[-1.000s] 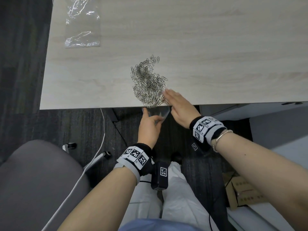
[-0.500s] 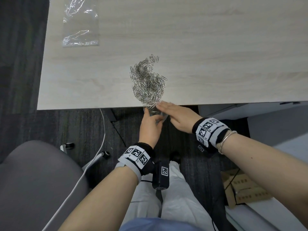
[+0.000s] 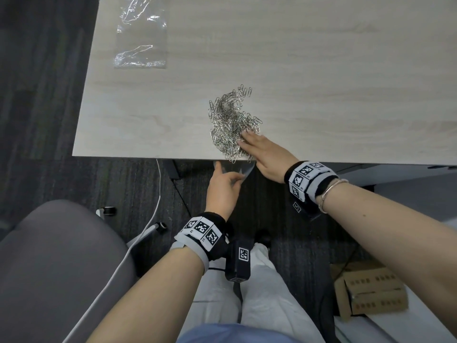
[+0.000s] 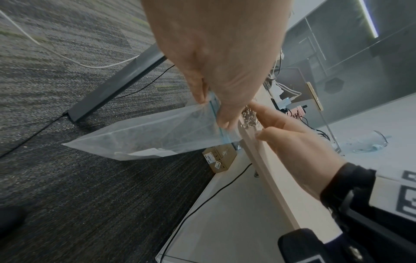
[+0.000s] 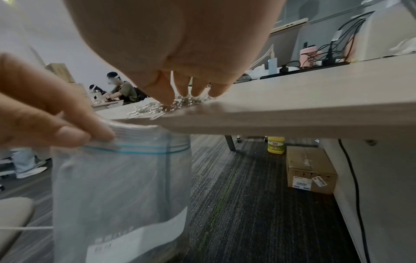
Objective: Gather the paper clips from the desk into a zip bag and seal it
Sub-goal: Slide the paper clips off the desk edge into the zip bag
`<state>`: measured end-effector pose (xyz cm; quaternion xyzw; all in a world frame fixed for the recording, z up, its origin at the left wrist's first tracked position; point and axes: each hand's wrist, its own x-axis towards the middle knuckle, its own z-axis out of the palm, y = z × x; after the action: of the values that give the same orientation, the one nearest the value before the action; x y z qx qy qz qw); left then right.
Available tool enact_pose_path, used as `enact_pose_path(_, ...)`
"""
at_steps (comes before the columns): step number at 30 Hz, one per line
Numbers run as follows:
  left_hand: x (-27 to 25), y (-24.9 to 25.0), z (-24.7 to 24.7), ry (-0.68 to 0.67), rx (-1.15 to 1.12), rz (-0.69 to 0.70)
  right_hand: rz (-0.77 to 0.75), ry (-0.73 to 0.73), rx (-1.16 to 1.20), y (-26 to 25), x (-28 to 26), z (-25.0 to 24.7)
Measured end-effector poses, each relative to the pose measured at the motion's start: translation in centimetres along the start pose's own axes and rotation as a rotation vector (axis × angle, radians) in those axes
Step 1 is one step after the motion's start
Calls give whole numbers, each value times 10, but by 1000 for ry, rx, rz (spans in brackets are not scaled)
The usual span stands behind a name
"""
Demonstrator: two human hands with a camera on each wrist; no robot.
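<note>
A heap of silver paper clips (image 3: 232, 122) lies on the pale wooden desk (image 3: 333, 70), reaching its near edge. My right hand (image 3: 249, 142) rests flat on the heap's near right side, fingers straight (image 5: 182, 89). Just under the edge, my left hand (image 3: 230, 177) pinches the rim of a clear zip bag (image 4: 157, 135) with a blue seal line (image 5: 144, 150). The bag's mouth is held up against the desk edge, below the clips, and the bag hangs down from it (image 5: 121, 186). I cannot tell whether any clips are inside.
A second clear plastic bag (image 3: 141, 38) lies at the desk's far left. A grey chair (image 3: 49, 268) stands to my left, with a white cable (image 3: 155, 194) on the carpet. Under the desk are a cardboard box (image 5: 310, 169) and a yellow bottle (image 5: 275, 145).
My right hand slid to the desk edge over the bag, then came back up onto the near side of the heap. My left hand kept holding the bag under the edge.
</note>
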<state>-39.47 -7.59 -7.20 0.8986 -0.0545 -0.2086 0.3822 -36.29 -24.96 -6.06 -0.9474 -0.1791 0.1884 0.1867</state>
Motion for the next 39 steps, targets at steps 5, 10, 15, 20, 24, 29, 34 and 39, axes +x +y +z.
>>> enact_pose_path(5,-1,-2,-1,-11,-18,-18,-40,-16,-25,-8,-9,10)
enact_pose_path(10,-1,-1,-1,5,-62,21,-91,-38,41,-23,-22,23)
enact_pose_path(15,-2,-1,-1,-14,-64,-3,-26,40,182,-28,-30,22)
enact_pose_path(20,-5,2,-2,2,-79,-5,171,185,184,-8,-20,11)
enact_pose_path(24,-6,0,-3,-13,-81,-40,214,98,89,-2,-14,10)
enact_pose_path(29,-6,-3,-2,-5,-70,-48,125,30,34,-12,-21,18)
enact_pose_path(34,-5,-2,-3,-14,-75,-29,27,-27,25,-35,-28,28)
enact_pose_path(39,-2,-3,-4,-17,-54,-14,-18,44,122,-39,-26,27)
